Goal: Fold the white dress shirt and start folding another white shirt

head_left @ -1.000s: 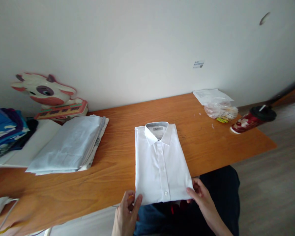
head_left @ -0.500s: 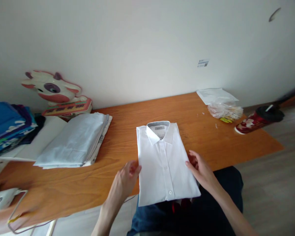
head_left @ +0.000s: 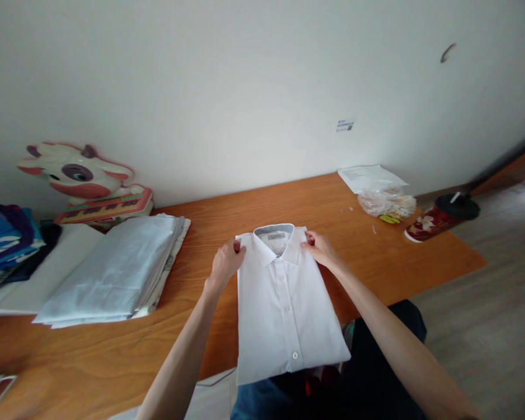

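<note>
A folded white dress shirt lies collar-away on the wooden table, buttoned front up, its lower end reaching past the table's front edge over my lap. My left hand is closed on the shirt's left shoulder edge, thumb on top. At the opposite shoulder my right hand pinches the edge beside the collar, fingers partly hidden under the cloth. The collar stands between both hands, with a grey label inside the neck.
On the wooden table, a stack of folded pale cloth lies left, near a cow-shaped toy keyboard and blue clothes. At right are a plastic bag, a paper sheet and a lidded red cup.
Both hands have moved from the shirt's side edges up to its shoulders and taken hold there. The camera view has shifted slightly.
</note>
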`<state>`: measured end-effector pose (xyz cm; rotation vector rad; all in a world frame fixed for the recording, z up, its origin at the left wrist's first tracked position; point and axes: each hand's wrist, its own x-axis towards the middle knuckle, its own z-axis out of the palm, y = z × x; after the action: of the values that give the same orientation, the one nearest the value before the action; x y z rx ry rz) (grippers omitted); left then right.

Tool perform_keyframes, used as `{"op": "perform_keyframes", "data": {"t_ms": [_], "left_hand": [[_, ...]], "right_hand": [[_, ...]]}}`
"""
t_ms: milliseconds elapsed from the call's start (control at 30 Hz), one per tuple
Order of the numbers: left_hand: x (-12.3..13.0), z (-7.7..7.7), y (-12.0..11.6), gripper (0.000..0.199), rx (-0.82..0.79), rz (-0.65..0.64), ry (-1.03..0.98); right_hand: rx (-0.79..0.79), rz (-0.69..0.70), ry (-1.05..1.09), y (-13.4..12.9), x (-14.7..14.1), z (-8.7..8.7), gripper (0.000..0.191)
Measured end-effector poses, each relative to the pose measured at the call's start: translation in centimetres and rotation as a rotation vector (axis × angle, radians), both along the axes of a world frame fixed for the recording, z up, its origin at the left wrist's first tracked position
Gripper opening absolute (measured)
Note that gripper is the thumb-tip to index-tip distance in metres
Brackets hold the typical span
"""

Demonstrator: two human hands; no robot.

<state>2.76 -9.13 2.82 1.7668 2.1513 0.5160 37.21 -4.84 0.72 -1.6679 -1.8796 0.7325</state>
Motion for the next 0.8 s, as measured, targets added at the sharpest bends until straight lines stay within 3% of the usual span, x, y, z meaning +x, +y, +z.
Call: {"op": "perform_keyframes", "data": {"t_ms": [133,300,433,533,633,733,800], "left_hand": [[0.1,0.3,0.9,0.026,0.014,-0.001,0.000],[1.5,0.2,0.5,0.031,0.063,0.083,0.076],[2.6,1.3,-0.8,0.034,0.183,0.036,0.092],[4.2,2.2,-4.1,0.036,0.311,-0.082,0.098],[6.6,1.9,-9.5,0.037,0.323,-0.270,0.075],[8.3,0.6,-14.4,0.051,0.265,-0.417,0.102],[8.7,-0.3,-15.9,0.062,0.225,-0.459,0.136]], "right_hand": [[-0.006,0.006,-0.068,1.4,-0.4,0.9,0.014],[0.059,-0.066,-0.162,1.3,-1.4,0.3,0.019],[0.154,-0.024,-0.199,-0.1,-1.9,1.2,0.034],[0.290,0.052,-0.188,-3.3,-2.5,2.7,0.042],[0.335,0.159,-0.240,-8.8,-3.4,3.5,0.044],[0.281,0.239,-0.308,-14.4,-4.2,2.8,0.057],[0.248,0.277,-0.352,-16.5,-4.5,1.6,0.070]]}}
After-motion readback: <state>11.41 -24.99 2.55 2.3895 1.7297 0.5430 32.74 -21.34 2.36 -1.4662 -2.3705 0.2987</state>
